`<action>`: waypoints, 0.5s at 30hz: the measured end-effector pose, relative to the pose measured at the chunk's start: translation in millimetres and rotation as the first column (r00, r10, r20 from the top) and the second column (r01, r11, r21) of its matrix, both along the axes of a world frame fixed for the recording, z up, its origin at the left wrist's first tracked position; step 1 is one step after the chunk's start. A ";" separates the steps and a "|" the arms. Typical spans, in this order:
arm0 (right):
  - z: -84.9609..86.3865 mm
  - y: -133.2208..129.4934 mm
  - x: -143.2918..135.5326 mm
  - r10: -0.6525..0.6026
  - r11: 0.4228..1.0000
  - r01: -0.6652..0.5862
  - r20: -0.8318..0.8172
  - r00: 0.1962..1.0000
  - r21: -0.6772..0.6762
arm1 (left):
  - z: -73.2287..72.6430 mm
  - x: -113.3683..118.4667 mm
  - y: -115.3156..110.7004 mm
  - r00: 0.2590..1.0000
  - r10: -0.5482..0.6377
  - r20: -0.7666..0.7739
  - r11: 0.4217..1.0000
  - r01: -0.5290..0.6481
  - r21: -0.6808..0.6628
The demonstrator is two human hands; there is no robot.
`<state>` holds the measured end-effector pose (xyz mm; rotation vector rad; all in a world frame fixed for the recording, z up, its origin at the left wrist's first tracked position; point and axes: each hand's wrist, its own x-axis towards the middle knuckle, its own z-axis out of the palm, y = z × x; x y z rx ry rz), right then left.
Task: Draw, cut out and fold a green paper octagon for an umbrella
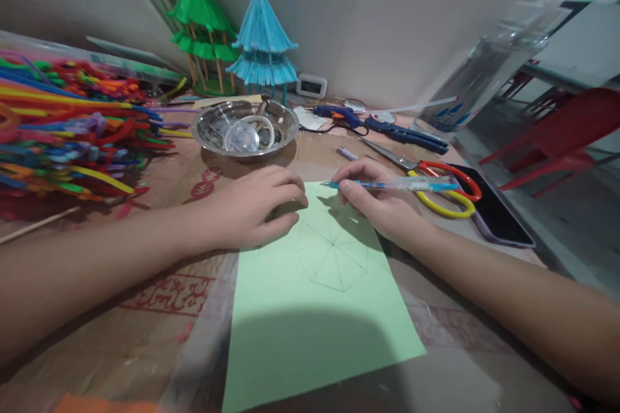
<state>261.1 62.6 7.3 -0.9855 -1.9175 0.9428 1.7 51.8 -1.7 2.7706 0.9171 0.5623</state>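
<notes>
A sheet of light green paper [310,335] lies on the table, bearing a pencil-drawn polygon [333,245] with lines crossing at its middle. My left hand [271,203] rests palm down on the paper's upper left edge, its fingers slightly bent and apart, holding nothing. In my right hand [371,197], over the upper right of the sheet, a clear and blue mechanical pencil [397,185] is pinched between thumb and fingers. The pencil lies nearly level, its tip pointing left and off the paper.
Scissors [436,188] and a phone [498,206] lie right of my right hand. Behind stand a steel bowl [199,132], a glue gun [339,115], a blue cutter [407,134], and green [201,13] and blue [261,26] pavilion models. Colourful pipe cleaners [72,129] heap up at left; a bottle [484,77] stands right.
</notes>
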 end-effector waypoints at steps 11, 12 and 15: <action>-12.8 19.5 29.6 -0.077 0.968 0.081 -0.026 0.997 0.239 | 19.9 -10.4 1.3 0.901 0.293 -0.318 0.953 -0.303 0.018; -11.9 18.9 29.5 -0.087 0.947 0.086 -0.011 0.996 0.309 | 23.3 -12.8 1.2 0.882 0.299 -0.366 0.947 -0.322 -0.005; -8.7 14.2 28.1 -0.104 0.864 0.048 0.085 0.991 0.501 | 31.9 -16.1 0.4 0.842 0.297 -0.451 0.928 -0.365 -0.071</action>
